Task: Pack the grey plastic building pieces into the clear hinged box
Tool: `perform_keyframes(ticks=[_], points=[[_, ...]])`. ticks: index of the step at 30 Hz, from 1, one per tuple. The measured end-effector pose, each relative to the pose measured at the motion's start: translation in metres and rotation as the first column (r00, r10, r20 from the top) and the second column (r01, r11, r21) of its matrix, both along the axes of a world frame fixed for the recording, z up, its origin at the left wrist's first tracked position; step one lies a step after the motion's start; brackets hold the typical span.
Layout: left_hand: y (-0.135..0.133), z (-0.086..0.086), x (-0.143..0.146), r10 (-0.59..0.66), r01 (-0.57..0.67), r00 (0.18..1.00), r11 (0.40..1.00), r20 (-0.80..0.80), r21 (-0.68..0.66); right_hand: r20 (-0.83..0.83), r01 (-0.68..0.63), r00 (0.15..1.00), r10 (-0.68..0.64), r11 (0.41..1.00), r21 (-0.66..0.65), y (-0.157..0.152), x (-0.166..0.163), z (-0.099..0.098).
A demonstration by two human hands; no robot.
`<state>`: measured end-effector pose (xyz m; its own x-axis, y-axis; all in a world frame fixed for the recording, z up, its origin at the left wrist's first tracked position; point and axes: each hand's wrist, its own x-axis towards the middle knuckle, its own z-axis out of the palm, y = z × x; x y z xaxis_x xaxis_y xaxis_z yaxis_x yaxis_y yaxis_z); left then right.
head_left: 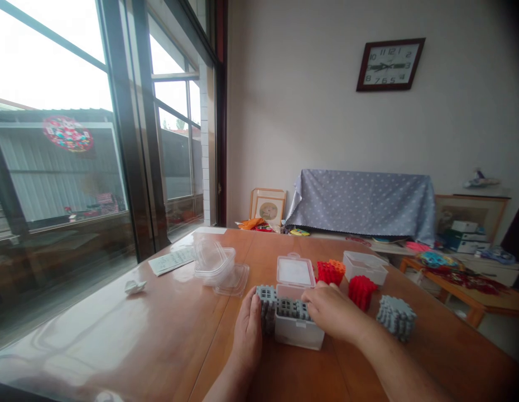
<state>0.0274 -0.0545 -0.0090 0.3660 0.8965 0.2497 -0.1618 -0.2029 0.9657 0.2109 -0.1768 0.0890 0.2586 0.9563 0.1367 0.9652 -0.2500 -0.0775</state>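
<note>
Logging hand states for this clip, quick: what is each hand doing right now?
Left hand: open, flat against the grey pieces beside the clear box.
Right hand: resting on grey pieces in the box; grip cannot be told.

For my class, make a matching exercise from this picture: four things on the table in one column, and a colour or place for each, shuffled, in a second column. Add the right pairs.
Things:
1. Stack of blocks beside the right forearm
2. Small box between the hands
3. Crumpled paper
4. Blocks just beyond the right hand

Descriptions:
A. red
B. near the window side
C. grey
D. clear, its lid open

Pairs: 1-C, 2-D, 3-B, 4-A
</note>
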Motion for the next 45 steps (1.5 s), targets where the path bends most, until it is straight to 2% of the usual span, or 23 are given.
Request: perform_keyframes(ticks=[4, 10, 12, 19, 25, 32, 39, 45], points=[[0.0, 0.0, 0.0, -0.007, 0.007, 1.0, 1.0, 0.004, 0.01, -0.055, 0.001, 0.998, 0.004, 0.996, 0.085, 0.006, -0.004, 0.004], [0.001, -0.002, 0.0, -0.013, 0.013, 1.0, 1.0, 0.019, 0.005, -0.296, -0.147, 0.927, 0.229, 0.951, 0.273, 0.026, -0.023, 0.008], [0.002, -0.002, 0.0, -0.022, 0.022, 0.999, 1.0, 0.03, 0.003, -0.348, -0.166, 0.899, 0.265, 0.943, 0.289, 0.033, -0.028, 0.006], [0.003, -0.005, 0.001, -0.016, 0.016, 1.0, 1.0, 0.021, 0.011, -0.403, -0.201, 0.859, 0.317, 0.931, 0.304, 0.045, -0.037, 0.002], [0.001, -0.002, 0.001, -0.02, 0.02, 0.999, 1.0, 0.031, -0.004, -0.45, -0.113, 0.847, 0.285, 0.922, 0.37, 0.039, -0.023, 0.004], [0.0, -0.001, 0.001, 0.001, -0.001, 1.0, 1.0, 0.023, 0.0, -0.405, -0.034, 0.897, 0.178, 0.94, 0.338, 0.023, 0.009, -0.004], [0.001, -0.004, 0.002, 0.013, -0.013, 1.0, 1.0, 0.004, -0.003, -0.299, -0.008, 0.95, 0.094, 0.961, 0.277, 0.02, 0.016, -0.018], [0.001, -0.001, 0.0, 0.011, -0.011, 1.0, 1.0, -0.023, 0.002, -0.316, -0.143, 0.924, 0.215, 0.961, 0.235, 0.025, 0.016, -0.028]])
